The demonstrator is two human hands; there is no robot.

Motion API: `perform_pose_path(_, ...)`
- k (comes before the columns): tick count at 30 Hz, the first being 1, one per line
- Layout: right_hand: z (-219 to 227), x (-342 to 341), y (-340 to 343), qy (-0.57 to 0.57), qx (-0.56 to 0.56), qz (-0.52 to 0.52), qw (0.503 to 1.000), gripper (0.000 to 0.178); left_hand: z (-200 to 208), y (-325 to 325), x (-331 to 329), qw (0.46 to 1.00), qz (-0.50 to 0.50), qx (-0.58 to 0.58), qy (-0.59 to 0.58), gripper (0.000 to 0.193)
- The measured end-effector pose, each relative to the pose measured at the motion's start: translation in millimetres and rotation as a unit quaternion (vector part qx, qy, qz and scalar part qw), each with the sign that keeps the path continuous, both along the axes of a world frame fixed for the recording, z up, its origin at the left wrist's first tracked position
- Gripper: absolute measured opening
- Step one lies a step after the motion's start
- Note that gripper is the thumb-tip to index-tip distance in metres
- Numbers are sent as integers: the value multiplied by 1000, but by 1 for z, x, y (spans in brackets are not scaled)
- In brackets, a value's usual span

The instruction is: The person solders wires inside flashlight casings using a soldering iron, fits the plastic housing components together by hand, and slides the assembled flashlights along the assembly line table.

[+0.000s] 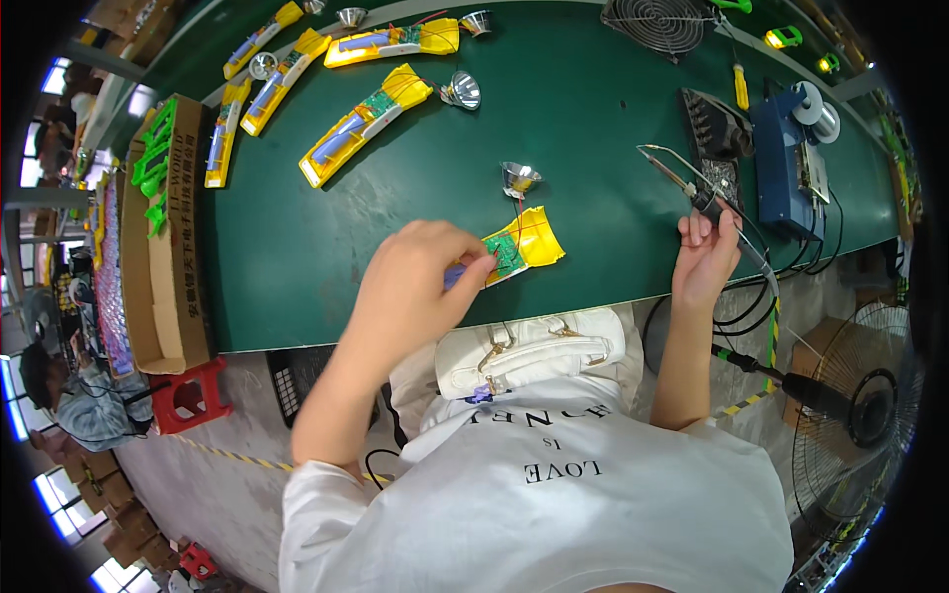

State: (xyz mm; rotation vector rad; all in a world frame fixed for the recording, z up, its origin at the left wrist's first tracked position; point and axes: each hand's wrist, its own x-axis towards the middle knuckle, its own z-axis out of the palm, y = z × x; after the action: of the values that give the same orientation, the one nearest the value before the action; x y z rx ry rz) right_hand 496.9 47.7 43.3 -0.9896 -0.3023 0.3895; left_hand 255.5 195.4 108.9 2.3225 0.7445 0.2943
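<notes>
My left hand (420, 282) is closed over the left part of a yellow flashlight housing (539, 237) near the table's front edge. Its fingertips meet at the edge of a green circuit board (504, 254) inside the housing. A bit of blue battery (454, 276) shows below the fingers; whatever sits between the fingertips is hidden. Red wires run from the board to a shiny reflector lamp (520, 180) lying just beyond. Farther right, my right hand (707, 259) grips a soldering iron (706, 203) by its dark handle, tip pointing up and left, well apart from the board.
Several similar yellow housings (366, 127) with reflectors lie at the back left. A cardboard box (158, 326) holding green parts stands at the left edge. Right of the iron are its dark stand (717, 138), a blue soldering station (786, 168) and a yellow screwdriver (740, 87). A fan (870, 405) stands lower right.
</notes>
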Motion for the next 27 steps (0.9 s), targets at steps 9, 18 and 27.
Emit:
perform_pose_path(9,-2,3,1,-9,-7,7,1000,20,15,43,35,941,-85,-196,264,21)
perform_pose_path(18,-2,4,2,-15,-32,3,999,20,37,54,53,886,-187,-113,409,23)
perform_pose_path(27,-3,4,4,-15,-32,-1,999,20,37,48,50,894,-153,-82,412,24)
